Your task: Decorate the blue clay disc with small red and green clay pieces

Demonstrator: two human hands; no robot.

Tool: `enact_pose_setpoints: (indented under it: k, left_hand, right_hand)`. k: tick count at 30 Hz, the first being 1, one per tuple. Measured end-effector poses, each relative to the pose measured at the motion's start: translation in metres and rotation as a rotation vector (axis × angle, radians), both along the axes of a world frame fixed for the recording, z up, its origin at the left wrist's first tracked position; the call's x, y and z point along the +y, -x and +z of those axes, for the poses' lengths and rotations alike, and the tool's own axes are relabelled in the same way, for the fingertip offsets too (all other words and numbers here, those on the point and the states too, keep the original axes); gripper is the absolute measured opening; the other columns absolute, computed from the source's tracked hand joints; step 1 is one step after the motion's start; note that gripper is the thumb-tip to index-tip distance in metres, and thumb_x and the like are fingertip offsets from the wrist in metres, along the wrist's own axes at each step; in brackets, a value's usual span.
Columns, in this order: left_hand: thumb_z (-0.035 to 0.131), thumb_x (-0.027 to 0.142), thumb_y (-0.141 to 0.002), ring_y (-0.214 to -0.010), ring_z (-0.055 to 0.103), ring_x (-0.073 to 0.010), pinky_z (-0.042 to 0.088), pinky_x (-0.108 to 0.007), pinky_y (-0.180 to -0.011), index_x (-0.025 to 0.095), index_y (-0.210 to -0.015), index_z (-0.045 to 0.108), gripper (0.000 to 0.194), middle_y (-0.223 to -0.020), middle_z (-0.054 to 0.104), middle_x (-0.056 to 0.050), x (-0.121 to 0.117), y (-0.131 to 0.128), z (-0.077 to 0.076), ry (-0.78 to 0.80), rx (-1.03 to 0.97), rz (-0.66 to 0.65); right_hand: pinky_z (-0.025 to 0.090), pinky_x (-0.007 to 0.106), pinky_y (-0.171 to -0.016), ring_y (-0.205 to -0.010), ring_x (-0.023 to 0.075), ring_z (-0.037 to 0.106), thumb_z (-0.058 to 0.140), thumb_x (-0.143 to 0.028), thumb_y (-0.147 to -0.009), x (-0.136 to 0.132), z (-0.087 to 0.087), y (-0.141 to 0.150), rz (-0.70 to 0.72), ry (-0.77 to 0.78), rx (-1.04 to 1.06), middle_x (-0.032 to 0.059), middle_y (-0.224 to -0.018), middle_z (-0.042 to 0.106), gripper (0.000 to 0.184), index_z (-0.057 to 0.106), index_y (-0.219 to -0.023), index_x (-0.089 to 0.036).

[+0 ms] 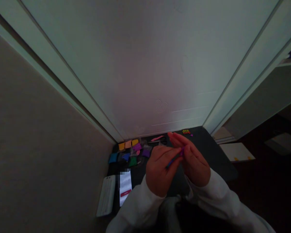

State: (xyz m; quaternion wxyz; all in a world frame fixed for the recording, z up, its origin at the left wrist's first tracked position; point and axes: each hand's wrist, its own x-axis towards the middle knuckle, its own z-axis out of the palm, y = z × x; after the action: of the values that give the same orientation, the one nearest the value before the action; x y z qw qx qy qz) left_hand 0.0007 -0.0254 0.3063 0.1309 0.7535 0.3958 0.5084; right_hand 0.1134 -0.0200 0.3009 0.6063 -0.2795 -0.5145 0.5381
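My left hand (161, 170) is closed, thumb and forefinger pinched together. A thin blue stick (170, 162) shows in the gap between them; its far end is hidden by the fingers. At the left fingertips is a small purple piece of clay (182, 151), which the thumb of my right hand (196, 163) presses against its fingers. The two hands meet there, raised above the dark tabletop. My right fingers stretch up and forward, close together. The picture is dim, so the exact shape of the purple piece cannot be made out.
Several coloured packets, among them a green packet (133, 161), lie at the back left. Scissors (157, 140) and a pink strip (157, 138) are behind my hands. A small yellow-dotted item (185, 131) lies by the white panel. At left are a lit phone (125, 184) and a white case (106, 195).
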Motion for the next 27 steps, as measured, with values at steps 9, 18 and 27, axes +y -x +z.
enact_pose_setpoints:
  k: [9,18,27]
  left_hand:
    - [0.055,0.02,-0.074,-0.074,0.056,-0.0118,0.044,-0.024,-0.069,0.021,-0.085,0.061,0.012,-0.08,0.062,0.0,-0.002,0.008,0.006,0.339,-0.155,-0.009]
    - [0.057,0.024,-0.072,-0.072,0.057,-0.0127,0.045,-0.025,-0.069,0.02,-0.079,0.062,0.009,-0.076,0.063,0.0,-0.007,0.011,0.002,0.537,-0.346,-0.055]
    - [0.055,0.022,-0.074,-0.083,0.059,-0.013,0.046,-0.026,-0.077,0.023,-0.084,0.065,0.014,-0.086,0.067,0.0,-0.005,0.006,0.0,0.587,-0.398,-0.061]
  right_hand:
    - [0.033,0.041,-0.095,-0.116,0.0211,0.038,0.031,-0.037,-0.085,-0.001,-0.005,-0.01,-0.083,-0.076,-0.206,0.0034,-0.126,0.042,0.035,0.048,-0.114,-0.026]
    - [0.043,0.032,-0.07,-0.079,0.016,0.05,0.055,-0.015,-0.073,-0.007,-0.006,-0.02,-0.304,-0.249,-0.411,0.0033,-0.083,0.053,0.018,0.06,-0.087,-0.025]
    - [0.04,0.029,-0.063,-0.071,0.0138,0.05,0.059,-0.013,-0.07,-0.004,-0.008,-0.02,-0.336,-0.293,-0.446,0.0007,-0.073,0.052,0.013,0.06,-0.078,-0.023]
